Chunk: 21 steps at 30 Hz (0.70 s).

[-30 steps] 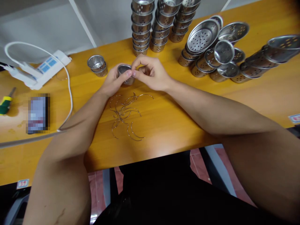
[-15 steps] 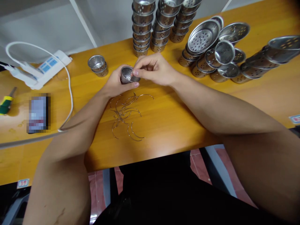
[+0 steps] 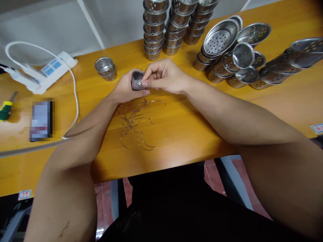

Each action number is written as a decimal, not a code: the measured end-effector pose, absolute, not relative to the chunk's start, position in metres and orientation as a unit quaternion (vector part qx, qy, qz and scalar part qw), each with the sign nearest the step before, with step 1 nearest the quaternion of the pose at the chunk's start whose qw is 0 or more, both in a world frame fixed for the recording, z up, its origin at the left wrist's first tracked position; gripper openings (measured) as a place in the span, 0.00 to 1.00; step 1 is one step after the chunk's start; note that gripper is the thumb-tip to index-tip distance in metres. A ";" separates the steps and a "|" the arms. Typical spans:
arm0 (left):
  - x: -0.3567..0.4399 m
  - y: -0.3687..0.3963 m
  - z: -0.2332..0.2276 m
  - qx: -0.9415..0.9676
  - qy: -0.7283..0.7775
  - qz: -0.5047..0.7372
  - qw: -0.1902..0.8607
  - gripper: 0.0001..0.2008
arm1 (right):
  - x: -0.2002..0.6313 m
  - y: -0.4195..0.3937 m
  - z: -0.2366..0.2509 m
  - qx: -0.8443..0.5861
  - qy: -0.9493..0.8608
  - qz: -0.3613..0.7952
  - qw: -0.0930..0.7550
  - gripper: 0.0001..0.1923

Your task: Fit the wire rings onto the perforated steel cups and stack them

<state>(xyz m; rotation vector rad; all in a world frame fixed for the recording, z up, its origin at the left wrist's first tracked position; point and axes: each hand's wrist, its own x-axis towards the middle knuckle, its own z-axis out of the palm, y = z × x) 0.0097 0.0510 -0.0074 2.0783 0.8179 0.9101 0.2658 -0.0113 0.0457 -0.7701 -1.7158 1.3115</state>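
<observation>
Above the wire clips (image 3: 136, 122), the left hand (image 3: 124, 89) cups the strainer cup (image 3: 137, 80), right-hand fingers (image 3: 147, 80) pinching its rim.

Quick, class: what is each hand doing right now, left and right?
Left hand: closed around a small metal strainer cup, holding it.
Right hand: fingers pinched at the cup's rim; what they pinch cannot be told.

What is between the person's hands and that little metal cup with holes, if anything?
Nothing visible. The left hand already holds the small perforated cup tilted above the table, and the right hand has its fingers at the cup's rim. The loose wire handles lie below, nearer the person.
</observation>
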 end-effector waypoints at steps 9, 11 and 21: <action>0.008 0.061 -0.011 0.790 0.318 0.363 0.379 0.44 | 0.272 -0.009 0.045 -0.288 -0.703 0.519 0.392 0.18; 0.010 0.059 -0.009 0.790 0.318 0.361 0.380 0.44 | 0.271 -0.011 0.047 -0.298 -0.705 0.513 0.389 0.17; 0.008 0.049 0.000 0.819 0.309 0.318 0.365 0.52 | 0.276 -0.009 0.043 -0.252 -0.716 0.547 0.352 0.26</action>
